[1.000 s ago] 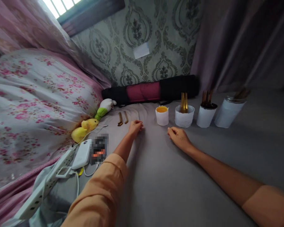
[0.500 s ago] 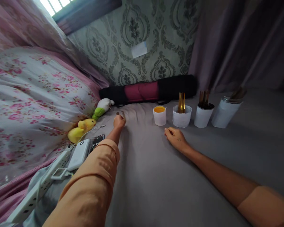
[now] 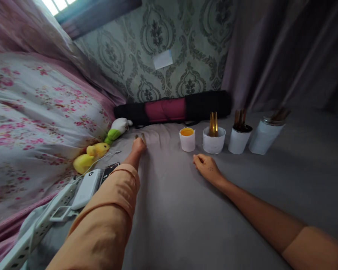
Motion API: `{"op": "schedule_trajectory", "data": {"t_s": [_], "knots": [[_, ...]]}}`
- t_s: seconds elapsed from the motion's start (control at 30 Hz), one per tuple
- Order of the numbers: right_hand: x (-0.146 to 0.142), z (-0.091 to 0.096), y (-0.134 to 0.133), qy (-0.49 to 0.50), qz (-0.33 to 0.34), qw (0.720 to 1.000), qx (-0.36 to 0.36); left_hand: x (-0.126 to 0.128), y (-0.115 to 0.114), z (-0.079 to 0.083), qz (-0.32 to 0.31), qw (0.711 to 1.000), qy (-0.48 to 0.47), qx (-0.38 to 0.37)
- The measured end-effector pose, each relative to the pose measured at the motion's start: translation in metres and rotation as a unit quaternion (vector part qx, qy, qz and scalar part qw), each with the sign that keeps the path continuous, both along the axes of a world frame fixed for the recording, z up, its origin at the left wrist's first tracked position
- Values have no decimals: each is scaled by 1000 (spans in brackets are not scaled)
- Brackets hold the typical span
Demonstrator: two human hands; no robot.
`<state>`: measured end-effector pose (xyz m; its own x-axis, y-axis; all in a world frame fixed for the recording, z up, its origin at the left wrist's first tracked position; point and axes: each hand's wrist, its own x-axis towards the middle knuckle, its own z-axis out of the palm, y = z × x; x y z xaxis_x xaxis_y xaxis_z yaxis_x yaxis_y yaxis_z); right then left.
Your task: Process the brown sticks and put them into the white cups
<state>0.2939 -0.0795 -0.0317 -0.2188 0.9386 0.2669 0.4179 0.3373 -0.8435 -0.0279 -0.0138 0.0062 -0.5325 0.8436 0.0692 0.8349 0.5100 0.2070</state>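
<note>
white cups [image 3: 187, 144], gold sticks [image 3: 213, 125], pink-floral cloth [image 3: 56, 107]

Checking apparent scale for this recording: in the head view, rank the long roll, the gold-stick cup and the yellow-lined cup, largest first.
1. Long roll
2. Gold-stick cup
3. Yellow-lined cup

Glossy, metallic-looking gold sticks [image 3: 213, 125], matt white tub [image 3: 214, 145], matt cloth sheet [image 3: 171, 210].

Reaching well forward with left arm [image 3: 132, 159], showing the back of left hand [image 3: 139, 145], with fingers largely hidden. Holding right hand [image 3: 207, 168] loosely curled, with right arm [image 3: 259, 203] slanting in from the right.
</note>
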Motion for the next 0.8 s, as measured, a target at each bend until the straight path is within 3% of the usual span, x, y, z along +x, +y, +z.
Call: {"op": "schedule_trajectory", "data": {"t_s": [0.3,0.8], "knots": [[-1,-2,0,-3,-5,1000,-6,-4,5,-13,8,1000,5,-13],[-1,1,-2,-4,-6,1000,-3,-1,8,-15,8,1000,4,-12]]}}
